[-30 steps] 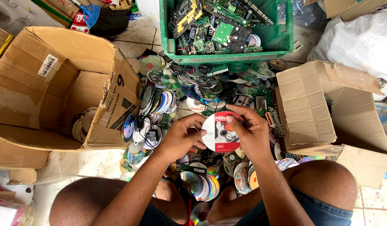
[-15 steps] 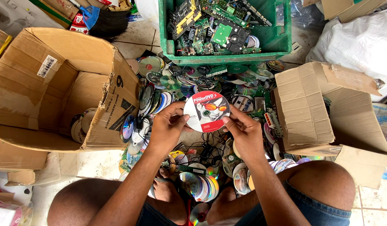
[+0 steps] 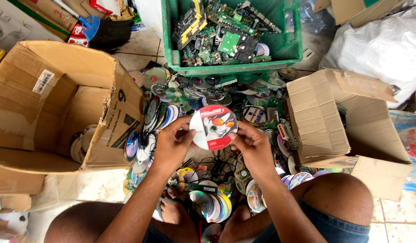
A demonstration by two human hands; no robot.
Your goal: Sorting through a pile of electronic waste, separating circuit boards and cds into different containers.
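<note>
I hold a printed disc (image 3: 213,127), white and red with a picture on it, flat and face up between both hands. My left hand (image 3: 172,144) grips its left edge with thumb and fingers. My right hand (image 3: 253,146) pinches its right edge. Under the disc lies a heap of loose discs (image 3: 172,101) spread over the floor between my knees and a green crate (image 3: 284,49). More discs (image 3: 208,204) lie near my foot.
A large open cardboard box (image 3: 59,103) lies on its side at left with a few discs inside. A smaller cardboard box (image 3: 343,121) stands at right. The green crate holds circuit boards (image 3: 221,31). A white sack (image 3: 379,49) sits at far right.
Both hands raised the disc away from my lap and turned it flatter toward the camera; its printed face now shows fully.
</note>
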